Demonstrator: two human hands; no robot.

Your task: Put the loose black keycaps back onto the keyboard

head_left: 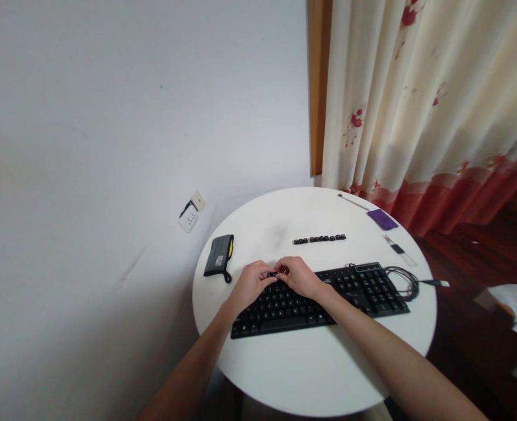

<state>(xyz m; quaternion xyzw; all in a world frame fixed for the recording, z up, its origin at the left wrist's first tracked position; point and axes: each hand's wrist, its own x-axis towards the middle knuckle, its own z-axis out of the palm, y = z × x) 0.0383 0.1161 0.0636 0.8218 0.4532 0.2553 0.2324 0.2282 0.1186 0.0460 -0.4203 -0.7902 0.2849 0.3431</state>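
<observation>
A black keyboard (pixel 284 305) lies slightly slanted across the white round table. My left hand (pixel 252 283) rests over its upper left part, thumb and fingers pinched together. From the other side my right hand (pixel 297 275) meets it, also pinched, the fingertips of both almost touching. Between them shows a small black piece that looks like a keycap (pixel 271 274); whether it sits on the keyboard or is lifted I cannot tell. Behind the keyboard, several loose black keycaps (pixel 319 239) stand in a row. The keys under my hands are partly hidden.
A dark grey pouch (pixel 217 255) with a loop lies at the table's left. On the right are a thin brush (pixel 353 202), a purple cloth (pixel 382 219), a wire keycap puller (pixel 398 249) and the coiled cable (pixel 409 285). A wall borders the left, a curtain (pixel 372 105) the back right.
</observation>
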